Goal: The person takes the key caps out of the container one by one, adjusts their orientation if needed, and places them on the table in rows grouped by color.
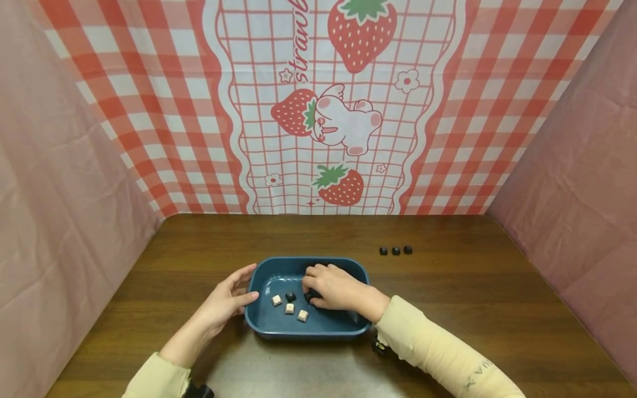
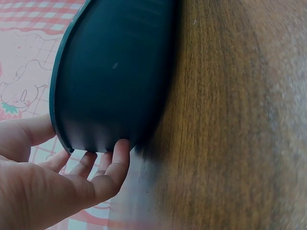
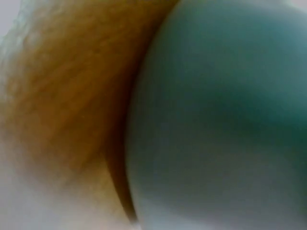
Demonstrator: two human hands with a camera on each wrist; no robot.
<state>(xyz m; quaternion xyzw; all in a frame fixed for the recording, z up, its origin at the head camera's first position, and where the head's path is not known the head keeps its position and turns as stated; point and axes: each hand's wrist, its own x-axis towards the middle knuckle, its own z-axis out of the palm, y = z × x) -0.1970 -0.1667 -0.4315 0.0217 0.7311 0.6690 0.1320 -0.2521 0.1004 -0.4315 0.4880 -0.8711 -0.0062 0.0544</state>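
A blue rectangular tray with raised walls stands on the table. My left hand holds its left end, thumb at the rim and fingers along the outer wall; the left wrist view shows the fingertips against that wall. Inside the tray my right hand reaches down with curled fingers and pinches a black keycap, partly hidden by the fingers. To its left lie another black keycap and three white keycaps. The right wrist view is blurred and shows mostly the tray wall.
Three black keycaps form a row on the wooden table, behind and right of the tray. A red-checked strawberry cloth hangs at the back. Pink cloth closes off both sides.
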